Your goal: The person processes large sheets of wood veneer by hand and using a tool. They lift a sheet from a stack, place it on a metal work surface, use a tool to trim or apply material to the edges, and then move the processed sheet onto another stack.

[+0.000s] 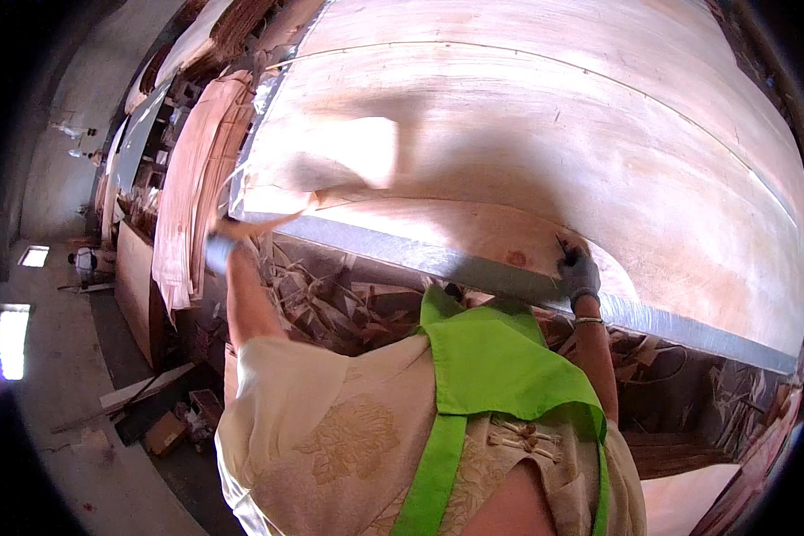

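A broad sheet of pale wood veneer covers the table, whose grey metal edge runs along my side. On the near part lies a curved-edged veneer piece with a brown knot. My left hand, in a grey-blue glove and smeared by motion, is out past the table's left corner, closed on a thin torn veneer strip that trails toward the sheet. My right hand, in a dark grey glove, rests at the near edge beside the knot. Its fingers are closed round a small dark pointed tool, partly hidden.
Veneer scraps heap beneath the near edge. Stacked reddish veneer sheets stand left of the table. A thin cord crosses the sheet's far part. Boards and a cardboard box lie on the floor at lower left.
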A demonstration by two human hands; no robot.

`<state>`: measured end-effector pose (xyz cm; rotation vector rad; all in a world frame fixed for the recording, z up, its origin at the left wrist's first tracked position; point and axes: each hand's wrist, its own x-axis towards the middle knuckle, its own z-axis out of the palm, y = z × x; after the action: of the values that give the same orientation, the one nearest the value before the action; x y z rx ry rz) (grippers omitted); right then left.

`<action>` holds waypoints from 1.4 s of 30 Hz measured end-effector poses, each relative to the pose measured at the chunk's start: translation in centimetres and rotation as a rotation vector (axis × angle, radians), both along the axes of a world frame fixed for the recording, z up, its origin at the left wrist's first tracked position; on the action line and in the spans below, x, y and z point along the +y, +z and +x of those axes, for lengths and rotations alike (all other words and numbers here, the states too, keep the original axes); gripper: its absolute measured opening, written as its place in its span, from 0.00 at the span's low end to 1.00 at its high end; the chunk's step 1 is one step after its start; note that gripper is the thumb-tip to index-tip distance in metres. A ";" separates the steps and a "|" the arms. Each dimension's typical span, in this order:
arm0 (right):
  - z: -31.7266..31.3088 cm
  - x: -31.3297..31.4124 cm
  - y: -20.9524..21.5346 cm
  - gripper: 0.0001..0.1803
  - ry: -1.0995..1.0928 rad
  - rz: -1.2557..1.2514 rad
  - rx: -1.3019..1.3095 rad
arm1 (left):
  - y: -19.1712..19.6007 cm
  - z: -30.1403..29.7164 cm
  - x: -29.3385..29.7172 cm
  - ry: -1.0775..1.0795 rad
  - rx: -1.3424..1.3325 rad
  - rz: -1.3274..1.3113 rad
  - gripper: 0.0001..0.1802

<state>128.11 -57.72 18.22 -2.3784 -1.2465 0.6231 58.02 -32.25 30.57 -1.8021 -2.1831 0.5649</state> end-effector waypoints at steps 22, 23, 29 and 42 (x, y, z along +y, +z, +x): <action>-1.7 1.2 -0.7 0.21 -0.073 -0.015 0.034 | -7.5 -12.4 -11.8 0.941 -0.525 0.136 0.20; -2.2 1.7 0.1 0.22 -0.088 0.092 0.075 | -7.0 -13.1 -7.5 0.889 -0.533 0.164 0.21; -2.5 9.4 4.8 0.11 -0.171 0.240 -0.027 | 0.5 -9.4 17.1 0.158 -0.871 0.664 0.23; -18.0 65.2 42.9 0.23 0.140 1.188 0.124 | 16.4 20.2 30.6 -1.188 -1.355 0.745 0.17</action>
<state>110.07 7.50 61.13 -1.2515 -1.2187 -0.0074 78.17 -1.61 46.99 -2.6162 -0.7973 -1.8007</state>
